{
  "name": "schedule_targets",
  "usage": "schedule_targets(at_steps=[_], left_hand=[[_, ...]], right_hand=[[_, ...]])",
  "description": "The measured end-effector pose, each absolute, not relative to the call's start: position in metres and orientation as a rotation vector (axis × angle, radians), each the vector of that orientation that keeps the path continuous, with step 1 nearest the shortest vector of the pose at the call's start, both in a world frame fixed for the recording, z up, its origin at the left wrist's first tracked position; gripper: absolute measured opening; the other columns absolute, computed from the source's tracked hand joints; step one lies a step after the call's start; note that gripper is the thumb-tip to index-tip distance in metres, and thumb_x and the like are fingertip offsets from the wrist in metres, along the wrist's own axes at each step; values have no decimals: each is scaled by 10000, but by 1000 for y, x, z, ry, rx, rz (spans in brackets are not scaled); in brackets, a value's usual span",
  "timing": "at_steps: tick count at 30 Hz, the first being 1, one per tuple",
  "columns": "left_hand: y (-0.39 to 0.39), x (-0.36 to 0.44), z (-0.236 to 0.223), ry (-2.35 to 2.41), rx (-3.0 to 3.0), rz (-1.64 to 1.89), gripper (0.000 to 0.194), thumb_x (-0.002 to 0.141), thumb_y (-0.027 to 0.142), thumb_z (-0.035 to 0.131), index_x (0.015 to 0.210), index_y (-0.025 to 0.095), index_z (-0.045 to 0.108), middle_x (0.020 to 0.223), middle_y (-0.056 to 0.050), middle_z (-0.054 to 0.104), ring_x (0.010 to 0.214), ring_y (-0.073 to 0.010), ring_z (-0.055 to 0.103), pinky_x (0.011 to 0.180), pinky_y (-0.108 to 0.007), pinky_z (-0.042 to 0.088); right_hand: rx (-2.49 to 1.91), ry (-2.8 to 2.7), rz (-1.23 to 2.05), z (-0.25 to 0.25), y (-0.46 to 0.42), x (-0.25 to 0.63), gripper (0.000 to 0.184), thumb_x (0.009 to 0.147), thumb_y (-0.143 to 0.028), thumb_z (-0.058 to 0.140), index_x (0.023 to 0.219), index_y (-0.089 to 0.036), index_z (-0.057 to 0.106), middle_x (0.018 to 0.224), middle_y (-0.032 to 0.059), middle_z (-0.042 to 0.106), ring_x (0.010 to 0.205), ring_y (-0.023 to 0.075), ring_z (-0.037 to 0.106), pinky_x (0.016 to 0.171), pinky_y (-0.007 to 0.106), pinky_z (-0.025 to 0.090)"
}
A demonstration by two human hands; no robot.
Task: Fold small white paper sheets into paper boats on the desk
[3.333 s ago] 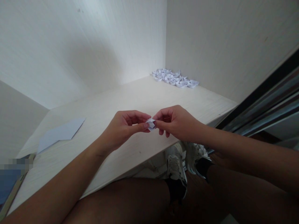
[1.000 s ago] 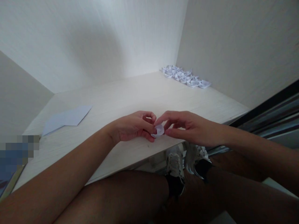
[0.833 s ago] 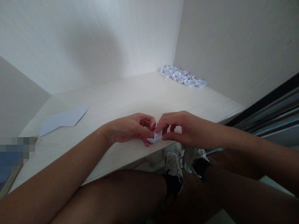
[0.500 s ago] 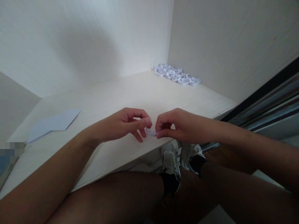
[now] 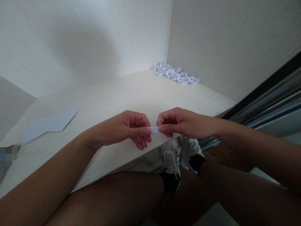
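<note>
A small folded piece of white paper [image 5: 154, 130] is stretched between my two hands, just above the front edge of a pale wooden shelf [image 5: 122, 94]. My left hand [image 5: 127, 130] pinches its left end between thumb and forefinger, fingers curled. The paper's right end is pinched the same way by my right hand [image 5: 178, 122]. Most of the paper is hidden by my fingertips.
A cluster of several small folded white paper pieces [image 5: 175, 73] lies in the far right corner of the shelf. A flat sheet of white paper [image 5: 50, 124] lies at the left. White walls close in the back and right. My knees and white shoes [image 5: 181, 157] are below.
The small paper was a rounded, cupped shape held between my fingers a second ago. Now both hands have drawn apart slightly and it shows as a flat strip.
</note>
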State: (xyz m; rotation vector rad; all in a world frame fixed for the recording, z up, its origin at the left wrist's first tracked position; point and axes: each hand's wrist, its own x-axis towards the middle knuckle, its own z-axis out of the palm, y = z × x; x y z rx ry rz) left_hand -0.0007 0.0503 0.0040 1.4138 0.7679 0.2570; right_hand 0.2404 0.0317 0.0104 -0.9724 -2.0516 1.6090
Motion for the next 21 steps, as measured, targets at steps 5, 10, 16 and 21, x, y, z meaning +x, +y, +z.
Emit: schedule_targets(at_steps=[5,10,16,21], left_hand=[[51,-2,1,721,1282,277,198,839,332,830,830,170,715,771,-66,790,666,-168,763,629,-266,637],[50,-1,4,703,1291,245,203,830,332,834,818,170,713,727,-57,774,638,-160,745,634,-267,629],[49,-1,12,728,1534,286,148,868,316,773,826,191,707,746,-44,771,694,-168,747,681,-282,618],[40,1,14,769,1852,465,111,851,311,795,889,216,752,792,-39,783,731,-175,750,671,-252,582]], right_hand=[[-936,-2027,1649,11,32,241,202,903,-309,668,777,-177,581,642,-53,548,595,97,478,568,231,368],[-904,-2100,1633,10,31,241,208,923,-311,642,779,-178,574,670,-41,573,615,103,505,590,235,394],[-973,-2198,1380,14,23,239,140,952,-241,587,829,-178,604,717,-22,625,651,112,535,612,231,424],[-948,-2345,944,19,16,246,153,963,-242,606,826,-180,632,712,-24,604,647,111,512,600,229,395]])
